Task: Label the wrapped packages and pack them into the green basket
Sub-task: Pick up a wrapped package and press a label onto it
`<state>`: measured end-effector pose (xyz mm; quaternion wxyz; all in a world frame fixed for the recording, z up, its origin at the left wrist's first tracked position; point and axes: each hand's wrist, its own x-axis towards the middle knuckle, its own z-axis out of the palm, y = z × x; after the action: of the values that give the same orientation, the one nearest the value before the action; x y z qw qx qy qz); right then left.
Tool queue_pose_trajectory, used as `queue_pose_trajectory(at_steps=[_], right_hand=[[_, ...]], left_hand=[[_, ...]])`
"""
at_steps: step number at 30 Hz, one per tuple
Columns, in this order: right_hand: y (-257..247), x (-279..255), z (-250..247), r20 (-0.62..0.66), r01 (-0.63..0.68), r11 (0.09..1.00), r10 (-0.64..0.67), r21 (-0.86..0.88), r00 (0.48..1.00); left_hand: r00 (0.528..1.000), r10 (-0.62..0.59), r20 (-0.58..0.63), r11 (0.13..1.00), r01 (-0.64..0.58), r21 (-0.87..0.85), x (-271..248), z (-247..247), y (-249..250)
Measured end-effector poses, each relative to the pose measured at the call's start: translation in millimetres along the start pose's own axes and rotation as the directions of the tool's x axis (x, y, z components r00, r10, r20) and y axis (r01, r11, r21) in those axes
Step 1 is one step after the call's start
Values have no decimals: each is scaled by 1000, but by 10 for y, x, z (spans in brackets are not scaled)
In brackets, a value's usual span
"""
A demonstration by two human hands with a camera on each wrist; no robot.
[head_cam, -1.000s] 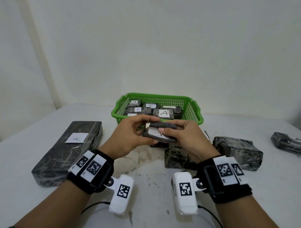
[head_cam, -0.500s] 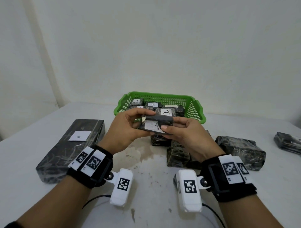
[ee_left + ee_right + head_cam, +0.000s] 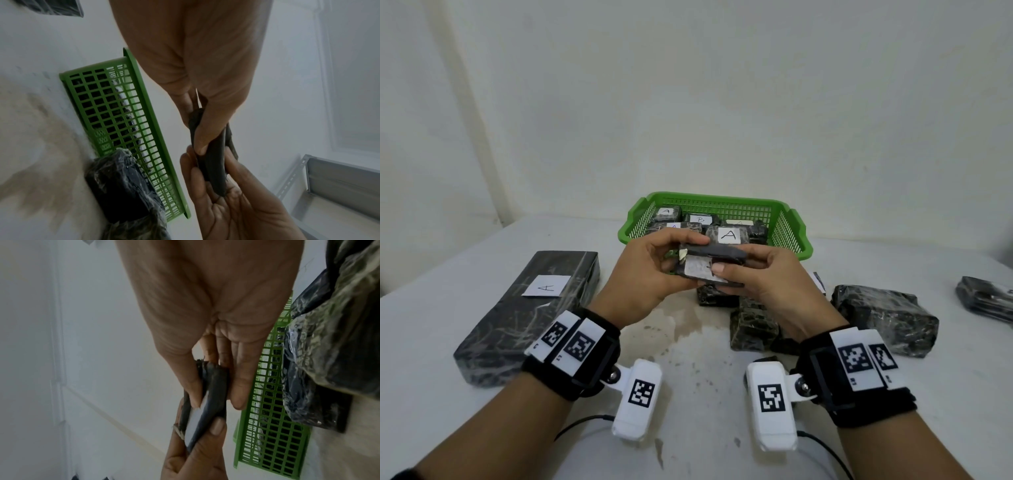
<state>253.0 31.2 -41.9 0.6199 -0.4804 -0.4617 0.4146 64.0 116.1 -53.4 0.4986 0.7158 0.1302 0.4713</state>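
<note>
While raised at 6 o'clock of the green basket (image 3: 789, 224): one small package (image 3: 710, 265), both hands pinching it
Left hand (image 3: 643, 277): thumb on top
Right hand (image 3: 767, 284): thumb on white label (image 3: 698, 269)
Basket packages: five labels visible, rest hidden
Tabletop (image 3: 688, 428): one long package (image 3: 527, 315) at 9 o'clock

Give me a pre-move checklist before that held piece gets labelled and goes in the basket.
1. Left hand grips the dark flat holder: ok.
2. Right hand pinches it, thumb on the white label: ok.
3. Label peeled free: cannot tell.
4. Letter on the label readable: cannot tell, the thumb covers it.
5. Green basket within reach behind the hands: ok.
6. Room in the basket: cannot tell; several labelled packages already fill it.
</note>
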Motion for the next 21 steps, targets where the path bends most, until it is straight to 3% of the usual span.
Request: queue_pose_trajectory(at_steps=[4,7,10,12,15,21], right_hand=[[10,27,-49,-46,78,995,-81,-64,996],[10,23,-65,-43,140,982,-146,-127,988],[-2,14,-80,54,118,979,-110,-166,992],[11,16,-55,109,47,993,-36,-104,993],[43,22,28,54,6,1000,-7,24,999],[97,9,93,-33,53,999,-53,-2,998]], left_hand=[[996,-56,66,997,59,-43,-17,12,38],[998,-63,20,998,63,-17,-15,29,39],[998,-35,-48,999,35,5,-4,15,21],[999,-12,-50,1000,13,22,-9,8,24],[999,32,-10,998,-32,59,-28,20,28],[1000,28,-1,997,-28,75,-36,24,28]])
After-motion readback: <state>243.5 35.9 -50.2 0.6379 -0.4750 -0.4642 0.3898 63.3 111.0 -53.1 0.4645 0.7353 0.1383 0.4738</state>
